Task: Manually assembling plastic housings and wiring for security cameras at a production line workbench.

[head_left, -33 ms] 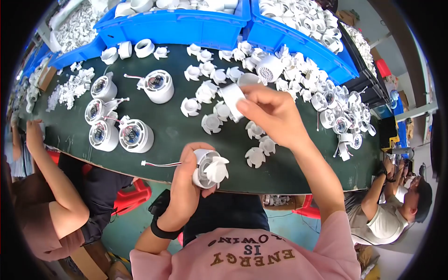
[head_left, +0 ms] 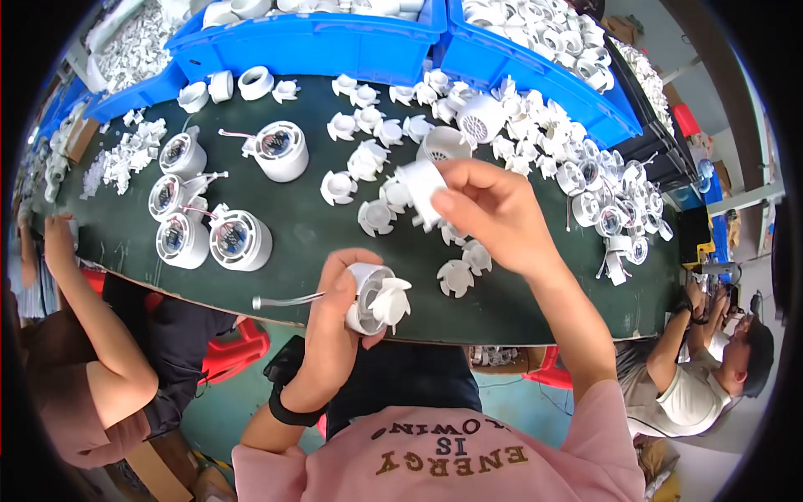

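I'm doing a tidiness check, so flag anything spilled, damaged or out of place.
Nothing looks plainly damaged or spilled. Loose white finned parts lie at mixed angles across the green table, untidier than the round units at left. The housing in the left hand shows no obvious fault.

table (head_left: 305,222): cylinders (head_left: 242,240) left | impellers (head_left: 337,187) centre | small housings (head_left: 610,221) right | bins (head_left: 318,54) behind

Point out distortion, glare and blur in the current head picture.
Head view: the green table bows along its front edge, typical of fisheye bending; head view: the clear-topped round unit shows pale glints, probably reflections; head view: the cable beside the left hand looks slightly smeared, while the right hand reads fairly crisp.
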Available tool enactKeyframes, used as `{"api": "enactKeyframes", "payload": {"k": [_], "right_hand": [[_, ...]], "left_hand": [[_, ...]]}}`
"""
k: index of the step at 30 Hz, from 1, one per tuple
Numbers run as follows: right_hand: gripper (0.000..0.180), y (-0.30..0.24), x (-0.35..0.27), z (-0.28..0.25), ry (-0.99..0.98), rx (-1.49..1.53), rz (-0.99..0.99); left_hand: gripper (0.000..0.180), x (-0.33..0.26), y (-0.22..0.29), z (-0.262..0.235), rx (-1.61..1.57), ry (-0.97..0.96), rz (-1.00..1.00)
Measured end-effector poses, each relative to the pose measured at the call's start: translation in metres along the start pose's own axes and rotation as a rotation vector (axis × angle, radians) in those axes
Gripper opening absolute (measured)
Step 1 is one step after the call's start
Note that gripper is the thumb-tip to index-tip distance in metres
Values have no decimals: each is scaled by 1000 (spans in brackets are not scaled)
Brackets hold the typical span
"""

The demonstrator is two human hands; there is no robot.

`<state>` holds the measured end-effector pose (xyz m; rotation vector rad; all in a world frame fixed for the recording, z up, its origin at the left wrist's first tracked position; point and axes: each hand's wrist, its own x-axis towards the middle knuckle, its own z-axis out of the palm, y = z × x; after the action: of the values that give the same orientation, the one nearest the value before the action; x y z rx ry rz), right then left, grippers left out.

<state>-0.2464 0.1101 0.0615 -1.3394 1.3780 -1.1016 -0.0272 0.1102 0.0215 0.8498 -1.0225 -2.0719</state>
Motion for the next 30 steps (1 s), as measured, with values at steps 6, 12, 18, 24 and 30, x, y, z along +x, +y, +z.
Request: {"api": "enactKeyframes", "payload": {"k": [6, 12, 18, 24, 30], "right_hand": [[51, 4, -56, 14, 26, 398, 36], [42, 5, -78, 33, 139, 176, 137], [41, 4, -84, 36, 131, 162, 193], [37, 15, -104, 31, 3, 157, 39], [39, 20, -110, 32, 62, 209, 28]], "left_hand": [[40, 4, 3, 18, 148, -63, 109], [33, 11, -16, 24, 587, -5, 665], [28, 8, -21, 33, 834, -59, 781], [29, 7, -23, 37, 658, -75, 599], [35, 4, -21, 48, 676, -35, 613]]}}
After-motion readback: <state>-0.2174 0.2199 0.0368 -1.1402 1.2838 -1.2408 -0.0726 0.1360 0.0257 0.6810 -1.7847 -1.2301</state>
